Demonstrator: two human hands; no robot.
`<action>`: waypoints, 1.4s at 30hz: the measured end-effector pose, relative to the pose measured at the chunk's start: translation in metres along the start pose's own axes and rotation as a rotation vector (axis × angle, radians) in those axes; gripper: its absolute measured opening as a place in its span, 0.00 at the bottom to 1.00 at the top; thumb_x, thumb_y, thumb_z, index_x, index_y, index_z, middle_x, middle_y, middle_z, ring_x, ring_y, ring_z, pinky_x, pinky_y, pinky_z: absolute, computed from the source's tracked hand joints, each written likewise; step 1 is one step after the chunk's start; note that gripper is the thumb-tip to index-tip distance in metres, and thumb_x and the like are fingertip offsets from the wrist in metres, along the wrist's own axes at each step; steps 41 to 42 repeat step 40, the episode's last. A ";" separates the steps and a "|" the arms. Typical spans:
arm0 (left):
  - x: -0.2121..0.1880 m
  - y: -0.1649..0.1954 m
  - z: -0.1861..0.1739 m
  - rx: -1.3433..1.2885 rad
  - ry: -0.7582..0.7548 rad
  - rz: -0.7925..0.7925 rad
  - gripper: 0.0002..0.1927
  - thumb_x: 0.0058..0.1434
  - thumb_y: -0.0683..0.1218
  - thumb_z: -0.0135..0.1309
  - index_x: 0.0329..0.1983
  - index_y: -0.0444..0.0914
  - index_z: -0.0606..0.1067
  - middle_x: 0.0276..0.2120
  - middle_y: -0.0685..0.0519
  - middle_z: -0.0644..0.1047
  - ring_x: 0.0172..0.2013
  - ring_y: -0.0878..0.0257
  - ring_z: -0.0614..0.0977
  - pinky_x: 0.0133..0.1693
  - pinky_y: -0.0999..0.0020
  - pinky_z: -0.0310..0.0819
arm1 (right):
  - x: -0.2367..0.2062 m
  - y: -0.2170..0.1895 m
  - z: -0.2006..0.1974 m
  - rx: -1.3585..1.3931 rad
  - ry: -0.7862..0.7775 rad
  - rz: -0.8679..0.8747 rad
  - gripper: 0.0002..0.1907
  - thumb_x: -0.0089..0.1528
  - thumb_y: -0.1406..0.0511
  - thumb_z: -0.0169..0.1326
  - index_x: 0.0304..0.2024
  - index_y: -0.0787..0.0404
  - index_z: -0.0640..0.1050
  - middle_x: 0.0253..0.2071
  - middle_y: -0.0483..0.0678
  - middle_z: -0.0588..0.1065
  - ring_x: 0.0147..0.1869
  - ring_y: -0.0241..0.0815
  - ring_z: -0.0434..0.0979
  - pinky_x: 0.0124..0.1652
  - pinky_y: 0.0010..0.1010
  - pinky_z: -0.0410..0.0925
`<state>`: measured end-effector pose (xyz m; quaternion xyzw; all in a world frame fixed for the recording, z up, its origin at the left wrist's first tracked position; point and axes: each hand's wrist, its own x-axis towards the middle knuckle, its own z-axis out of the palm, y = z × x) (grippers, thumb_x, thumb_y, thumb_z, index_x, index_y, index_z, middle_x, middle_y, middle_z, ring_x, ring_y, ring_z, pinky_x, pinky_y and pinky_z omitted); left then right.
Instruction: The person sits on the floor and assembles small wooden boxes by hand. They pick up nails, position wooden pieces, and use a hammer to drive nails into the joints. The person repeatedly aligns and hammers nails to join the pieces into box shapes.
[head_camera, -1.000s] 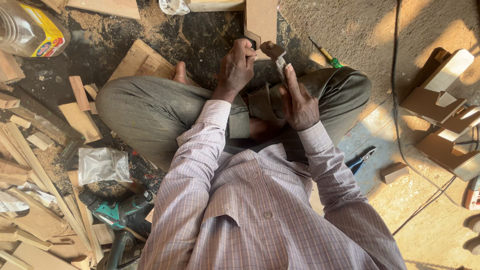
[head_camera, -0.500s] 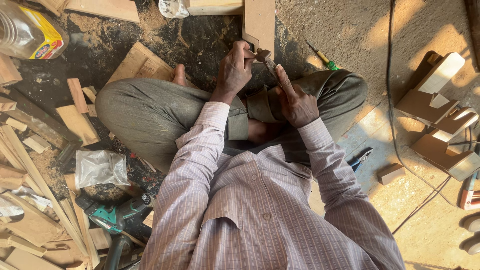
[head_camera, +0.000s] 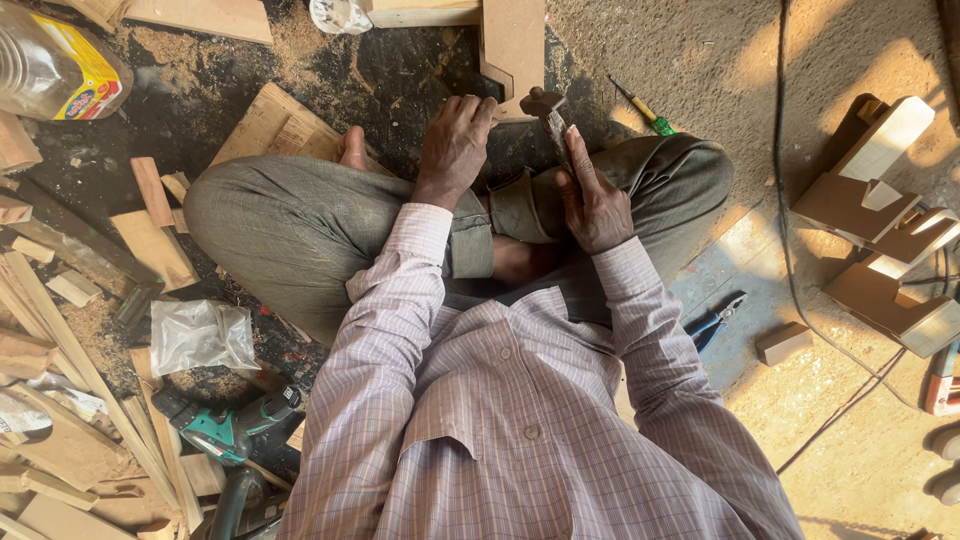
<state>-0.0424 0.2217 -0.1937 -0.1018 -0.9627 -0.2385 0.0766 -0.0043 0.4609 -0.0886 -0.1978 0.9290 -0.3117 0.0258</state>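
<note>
Now your right hand (head_camera: 595, 205) has its grip wrapped closed round the handle of a hammer (head_camera: 548, 112), taken low down the shaft, with the dark head standing up past your fingertips. Just beyond that head, almost touching it, sits the notched board (head_camera: 515, 45) on the floor (head_camera: 700, 60), its stepped cut-out facing your left hand (head_camera: 452, 150). That hand is curled over with the fingers bent down at the board's near edge; whether they pinch a nail or only steady the wood, I cannot tell, as the knuckles hide it.

Judging by its look, the hammer will be top-heavy: the weight lies in the head, far from your grip, so the low hold gives swing but less control. The shaft looks hard and a little worn, likely smooth, so keep the palm firm. The board seems stiff, flat and light, apt to skid on the dusty floor unless pinned; its thin tongue beside the notch could split under a stray blow. Hold it by the broad part, clear of the notch.

Off to the outside of your right grip lie a screwdriver (head_camera: 645, 108) and, nearer your knee, pliers (head_camera: 715, 320). On the other side, well away from your left hand, are a drill (head_camera: 235, 430), a plastic bag (head_camera: 200, 335) and scattered offcuts (head_camera: 150, 245).
</note>
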 end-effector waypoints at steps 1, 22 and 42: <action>-0.001 0.000 0.001 0.040 0.006 0.030 0.15 0.70 0.44 0.55 0.56 0.31 0.77 0.44 0.45 0.78 0.45 0.54 0.80 0.49 0.61 0.80 | -0.001 0.000 0.000 0.005 0.007 -0.009 0.31 0.76 0.60 0.51 0.79 0.49 0.56 0.50 0.58 0.80 0.42 0.57 0.84 0.37 0.42 0.77; 0.002 -0.004 0.003 -0.056 -0.054 -0.009 0.14 0.69 0.40 0.53 0.56 0.33 0.77 0.41 0.49 0.76 0.41 0.58 0.82 0.42 0.66 0.83 | 0.008 -0.016 -0.008 -0.125 -0.073 -0.033 0.31 0.76 0.61 0.51 0.79 0.53 0.57 0.43 0.62 0.78 0.37 0.60 0.82 0.35 0.47 0.75; 0.006 -0.002 -0.006 -0.159 0.012 -0.023 0.15 0.65 0.43 0.58 0.53 0.34 0.75 0.43 0.47 0.76 0.45 0.52 0.81 0.43 0.60 0.82 | 0.014 0.002 -0.012 0.002 0.089 -0.148 0.29 0.79 0.59 0.45 0.81 0.47 0.54 0.60 0.60 0.76 0.50 0.55 0.84 0.43 0.39 0.78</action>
